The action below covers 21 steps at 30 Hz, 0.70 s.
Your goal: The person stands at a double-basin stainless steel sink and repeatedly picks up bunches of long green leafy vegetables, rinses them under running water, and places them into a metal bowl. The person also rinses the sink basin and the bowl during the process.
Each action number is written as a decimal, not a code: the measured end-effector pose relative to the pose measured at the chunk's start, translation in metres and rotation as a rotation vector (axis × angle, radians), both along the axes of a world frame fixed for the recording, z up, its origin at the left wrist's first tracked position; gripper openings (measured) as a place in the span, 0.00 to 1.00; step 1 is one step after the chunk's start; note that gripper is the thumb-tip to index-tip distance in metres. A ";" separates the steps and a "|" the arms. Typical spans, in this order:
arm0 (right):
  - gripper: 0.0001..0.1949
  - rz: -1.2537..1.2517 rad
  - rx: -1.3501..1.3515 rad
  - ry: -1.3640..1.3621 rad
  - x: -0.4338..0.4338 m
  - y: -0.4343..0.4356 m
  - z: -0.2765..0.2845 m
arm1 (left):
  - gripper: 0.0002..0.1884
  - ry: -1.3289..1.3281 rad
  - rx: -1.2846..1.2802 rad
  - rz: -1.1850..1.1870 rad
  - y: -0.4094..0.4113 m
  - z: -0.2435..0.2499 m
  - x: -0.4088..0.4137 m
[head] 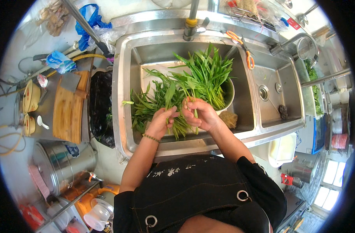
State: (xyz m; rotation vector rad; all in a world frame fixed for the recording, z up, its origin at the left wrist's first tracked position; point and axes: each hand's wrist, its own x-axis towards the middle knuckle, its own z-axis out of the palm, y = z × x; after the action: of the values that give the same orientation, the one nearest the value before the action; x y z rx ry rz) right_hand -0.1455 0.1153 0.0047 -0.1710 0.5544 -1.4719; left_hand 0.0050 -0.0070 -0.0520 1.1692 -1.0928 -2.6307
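My left hand [161, 122], with a beaded bracelet at the wrist, pinches a leafy green stem [170, 92] over the left basin [250, 99] of a steel double sink. My right hand [201, 114], close beside it, has its fingers closed around a few green stems [196, 122] whose cut ends point towards me. Beneath and left of my hands lies a loose heap of long-leaved greens [154, 96]. Behind my right hand, a bundle of similar greens [209, 70] stands in a round metal pot [231, 92]. My fingers partly hide the held stems.
A tan scrubbing pad [228, 118] sits by the pot. Orange-handled scissors [244, 46] lie across the ridge between the basins, near the faucet [190, 30]. A dark scourer [283, 111] rests in the right basin. Leftward are a black plastic bag [101, 107] and a wooden cutting board [67, 116].
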 end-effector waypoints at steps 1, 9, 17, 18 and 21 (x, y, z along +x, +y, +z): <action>0.06 0.020 -0.024 -0.030 0.003 0.000 0.003 | 0.19 -0.017 -0.025 0.001 0.002 -0.004 -0.001; 0.08 0.128 -0.199 -0.051 0.005 0.005 0.021 | 0.15 -0.051 0.083 -0.077 0.013 0.000 -0.003; 0.10 0.140 -0.276 -0.090 0.003 0.013 0.028 | 0.12 -0.054 0.006 -0.035 0.004 0.024 0.000; 0.10 0.125 -0.265 -0.076 0.002 0.013 0.028 | 0.12 -0.095 -0.001 -0.078 0.005 0.026 0.004; 0.10 0.099 -0.248 -0.063 -0.002 0.011 0.028 | 0.14 -0.141 0.011 -0.114 0.014 0.027 0.011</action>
State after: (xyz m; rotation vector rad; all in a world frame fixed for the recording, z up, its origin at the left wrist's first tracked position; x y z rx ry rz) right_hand -0.1471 0.1264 0.0329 -0.3404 0.3064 -1.4416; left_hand 0.0155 0.0067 -0.0247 1.3527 -1.2044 -2.6760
